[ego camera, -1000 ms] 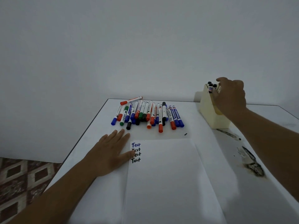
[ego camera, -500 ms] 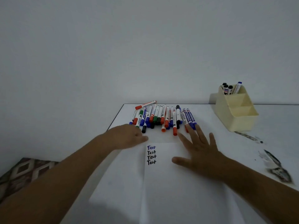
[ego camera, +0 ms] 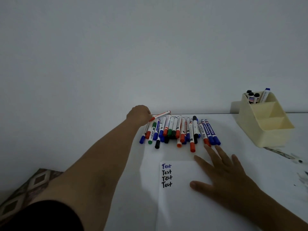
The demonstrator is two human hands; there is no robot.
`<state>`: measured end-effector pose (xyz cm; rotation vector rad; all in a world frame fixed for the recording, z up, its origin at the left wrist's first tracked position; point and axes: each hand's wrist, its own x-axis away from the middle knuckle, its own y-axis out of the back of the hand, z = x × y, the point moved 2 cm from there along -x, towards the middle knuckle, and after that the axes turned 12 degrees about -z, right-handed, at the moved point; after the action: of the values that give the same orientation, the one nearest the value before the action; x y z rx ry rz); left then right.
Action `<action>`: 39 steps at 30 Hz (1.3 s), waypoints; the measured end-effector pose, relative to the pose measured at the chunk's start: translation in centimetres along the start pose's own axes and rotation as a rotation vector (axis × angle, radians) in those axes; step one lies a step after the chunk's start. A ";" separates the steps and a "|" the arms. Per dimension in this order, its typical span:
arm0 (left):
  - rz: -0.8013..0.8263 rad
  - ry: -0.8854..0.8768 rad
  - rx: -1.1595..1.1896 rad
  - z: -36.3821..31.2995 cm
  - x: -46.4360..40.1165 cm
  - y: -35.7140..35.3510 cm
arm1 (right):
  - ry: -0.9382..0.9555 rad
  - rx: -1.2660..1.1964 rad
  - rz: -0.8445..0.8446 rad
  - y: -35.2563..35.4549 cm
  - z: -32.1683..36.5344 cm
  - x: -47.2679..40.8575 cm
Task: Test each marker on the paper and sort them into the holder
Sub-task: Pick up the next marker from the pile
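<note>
The left hand (ego camera: 139,115) curls at the red marker (ego camera: 160,115) behind the pile (ego camera: 180,130), grip uncertain: lift it clear while the flat, spread right hand (ego camera: 221,177) steadies the paper (ego camera: 183,205).

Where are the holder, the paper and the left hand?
holder (ego camera: 273,135): head view, front wall.
paper (ego camera: 183,205): head view, bare middle of the sheet.
left hand (ego camera: 139,115): head view, back of the hand.
</note>
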<state>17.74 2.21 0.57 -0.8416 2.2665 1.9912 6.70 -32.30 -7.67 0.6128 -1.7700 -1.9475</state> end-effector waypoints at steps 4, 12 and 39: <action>-0.003 -0.006 -0.048 0.1 -0.7 -1.8 | 0.008 -0.005 0.017 0.0 0.0 -0.1; -0.153 0.003 -0.044 0.4 0.2 -3.4 | 0.012 -0.005 0.013 -0.2 -0.1 -0.1; -0.074 0.324 1.182 -2.4 21.4 6.4 | -0.121 -0.211 -0.141 4.6 3.7 0.9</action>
<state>-2.32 -7.85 -0.53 -1.0219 2.8236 0.2330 3.94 -30.25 -2.80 0.5706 -1.5983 -2.2753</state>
